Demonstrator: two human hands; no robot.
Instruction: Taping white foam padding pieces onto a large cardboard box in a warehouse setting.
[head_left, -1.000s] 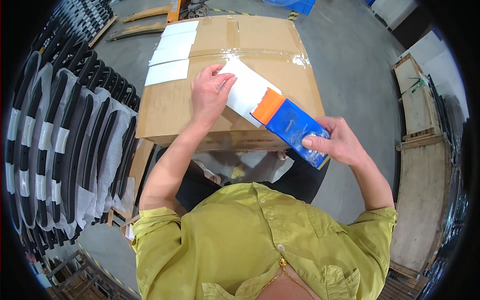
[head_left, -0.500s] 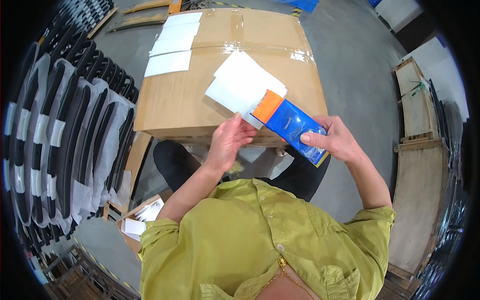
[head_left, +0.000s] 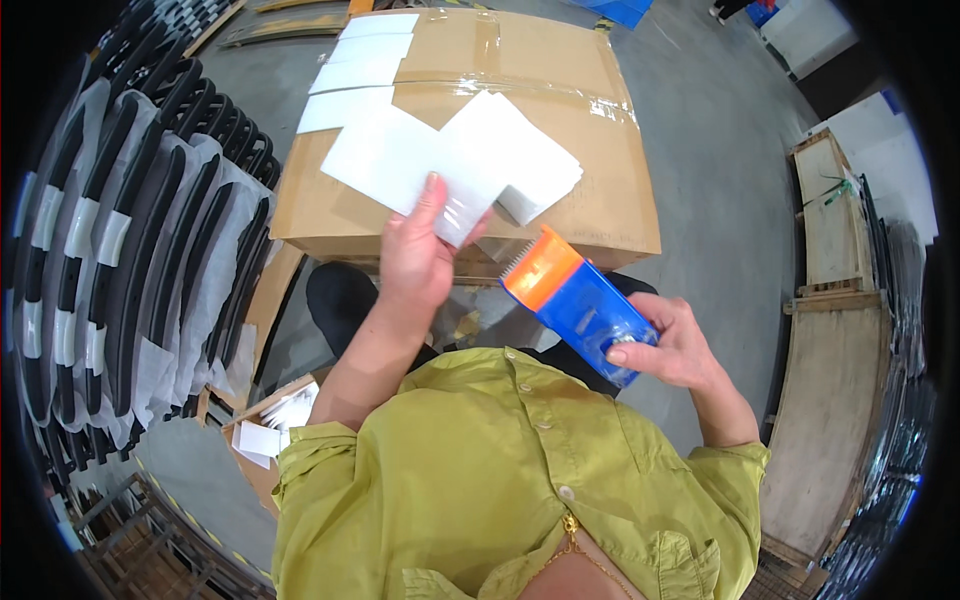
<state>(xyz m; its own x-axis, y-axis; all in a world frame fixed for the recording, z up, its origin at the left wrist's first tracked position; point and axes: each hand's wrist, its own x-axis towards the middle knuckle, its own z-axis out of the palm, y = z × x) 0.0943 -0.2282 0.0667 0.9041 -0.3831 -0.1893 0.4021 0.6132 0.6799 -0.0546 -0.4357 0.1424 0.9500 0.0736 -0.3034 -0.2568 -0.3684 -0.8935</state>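
In my left hand (head_left: 420, 255) is a white paper sheet (head_left: 385, 155), pinched at its near corner between thumb and fingers, with a shiny strip at that corner. Beside it on the carton lies a small stack of white sheets (head_left: 530, 150), partly overlapped by the held one. My right hand (head_left: 672, 342) is closed round a blue tape dispenser (head_left: 590, 315) with an orange head and a toothed edge. The dispenser hangs in the air over the carton's near edge, its teeth pointing toward my left hand but apart from it.
A big brown cardboard carton (head_left: 330, 210), taped across its top, stands before me. White sheets (head_left: 372, 47) lie along its far left side. Black curved frames (head_left: 150, 230) in plastic wrap are stacked at left, above an open box (head_left: 262, 430). Wooden crates (head_left: 825, 400) line the right.
My left hand has taken hold of a white sheet and moved it left off the stack. My right hand has drawn the tape dispenser down, away from the sheets.
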